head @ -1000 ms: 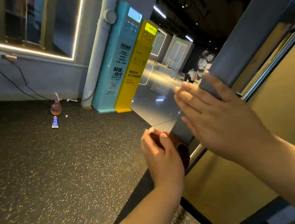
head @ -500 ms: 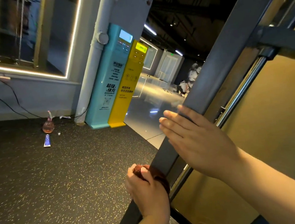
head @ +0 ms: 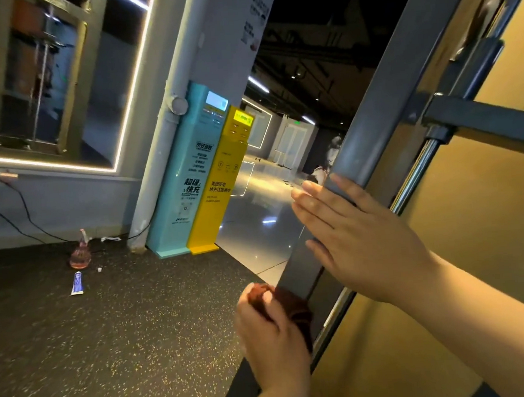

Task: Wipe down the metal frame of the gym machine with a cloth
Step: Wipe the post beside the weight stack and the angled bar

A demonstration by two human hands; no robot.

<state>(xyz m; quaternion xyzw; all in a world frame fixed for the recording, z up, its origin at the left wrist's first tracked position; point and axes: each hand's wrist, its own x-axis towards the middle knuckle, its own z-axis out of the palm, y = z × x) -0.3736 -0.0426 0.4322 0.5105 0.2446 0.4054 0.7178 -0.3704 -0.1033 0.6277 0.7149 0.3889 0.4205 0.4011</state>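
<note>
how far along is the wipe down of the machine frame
Done: cannot tell; the grey post shows no clear wiped patch. In hand: the left hand holds the dark red cloth against the post low down, while the right hand rests flat on it higher up. Left: likely the upper post and the crossbar.

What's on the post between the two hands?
Nothing: in the head view, the metal frame is bare between the left hand gripping the cloth and the right hand.
</note>
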